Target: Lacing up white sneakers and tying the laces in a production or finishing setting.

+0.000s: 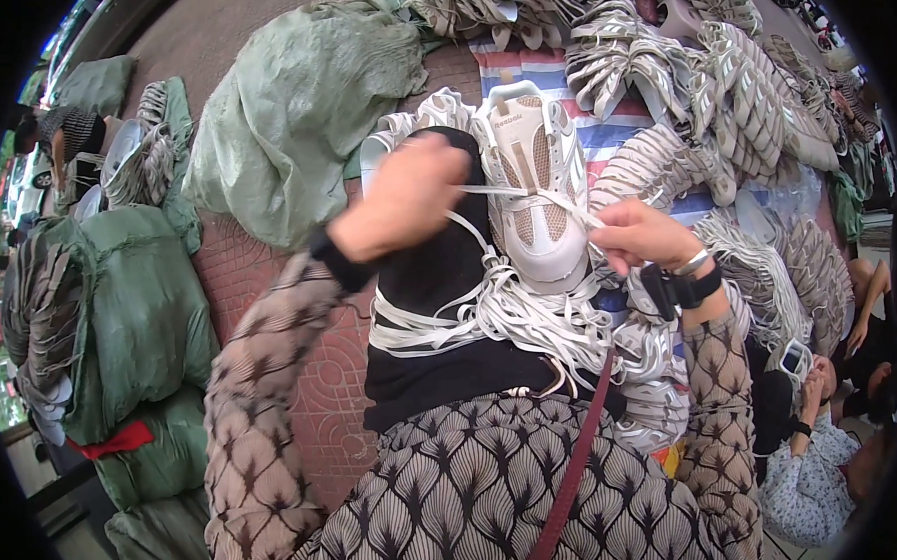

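Observation:
A white and beige sneaker [537,186] stands on my lap, toe toward me. My left hand [405,197] is raised beside it, pulling one end of a white lace [490,190] taut to the left. My right hand [642,234] pinches the other lace end at the shoe's right side. A pile of loose white laces [510,322] lies across my black-covered lap below the shoe. Both sleeves are patterned brown; a black band sits on each wrist.
Heaps of matching sneakers [721,98] cover a striped sheet [519,67] ahead and right. Large green sacks [291,107] lie on the brick paving [238,269] at left. A person sits at the lower right [826,444], another at far left [67,136].

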### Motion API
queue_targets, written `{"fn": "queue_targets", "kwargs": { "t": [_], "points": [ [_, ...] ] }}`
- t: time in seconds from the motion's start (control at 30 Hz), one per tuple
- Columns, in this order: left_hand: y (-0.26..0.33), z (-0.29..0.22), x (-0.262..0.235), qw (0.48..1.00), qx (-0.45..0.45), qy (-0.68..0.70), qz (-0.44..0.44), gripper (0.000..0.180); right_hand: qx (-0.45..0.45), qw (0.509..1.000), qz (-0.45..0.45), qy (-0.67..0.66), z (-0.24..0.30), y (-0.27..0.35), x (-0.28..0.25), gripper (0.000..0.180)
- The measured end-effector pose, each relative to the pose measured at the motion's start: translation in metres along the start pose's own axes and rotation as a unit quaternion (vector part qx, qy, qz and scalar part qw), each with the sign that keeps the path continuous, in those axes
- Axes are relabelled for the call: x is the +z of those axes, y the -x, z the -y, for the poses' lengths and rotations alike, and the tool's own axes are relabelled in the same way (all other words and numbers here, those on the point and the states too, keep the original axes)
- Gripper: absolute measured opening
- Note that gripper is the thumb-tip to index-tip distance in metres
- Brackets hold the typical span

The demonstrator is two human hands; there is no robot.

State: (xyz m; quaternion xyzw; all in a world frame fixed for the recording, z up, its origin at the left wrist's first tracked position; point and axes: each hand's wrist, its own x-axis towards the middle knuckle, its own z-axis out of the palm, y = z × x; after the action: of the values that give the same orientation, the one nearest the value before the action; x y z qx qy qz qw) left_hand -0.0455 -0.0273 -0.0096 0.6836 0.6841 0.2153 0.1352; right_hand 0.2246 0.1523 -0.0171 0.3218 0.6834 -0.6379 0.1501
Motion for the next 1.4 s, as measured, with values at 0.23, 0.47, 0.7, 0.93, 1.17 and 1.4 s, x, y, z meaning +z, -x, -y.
{"fn": "queue_targets", "kwargs": {
  "t": [0.23,0.47,0.7,0.93,1.17,1.4],
  "points": [
    [0.203,0.206,-0.132,0.872,-0.375,-0.256,-0.181,0.013,0.042,0.983,-0.173,-0.045,-0.039,0.050,-0.080,0.021],
    [0.503,0.318,-0.141,0.378,-0.411,0.636,-0.532,0.028,-0.232,0.738,-0.360,-0.522,-0.027,0.063,-0.132,0.034],
    [0.493,0.357,-0.159,0.323,-0.404,0.612,-0.598,0.030,-0.015,0.956,-0.291,-0.048,0.001,0.032,-0.075,0.052],
    [0.539,0.320,-0.216,0.286,-0.447,0.604,-0.594,0.031,0.024,0.951,-0.262,0.160,-0.020,-0.066,-0.014,0.037],
    [0.602,0.290,-0.247,0.238,-0.494,0.598,-0.584,0.032,-0.066,0.933,0.031,-0.353,-0.040,-0.035,-0.063,0.015],
    [0.646,0.253,-0.293,0.205,-0.539,0.578,-0.577,0.034,-0.339,0.641,-0.156,-0.671,-0.039,-0.027,-0.067,0.020]
  ]
}}
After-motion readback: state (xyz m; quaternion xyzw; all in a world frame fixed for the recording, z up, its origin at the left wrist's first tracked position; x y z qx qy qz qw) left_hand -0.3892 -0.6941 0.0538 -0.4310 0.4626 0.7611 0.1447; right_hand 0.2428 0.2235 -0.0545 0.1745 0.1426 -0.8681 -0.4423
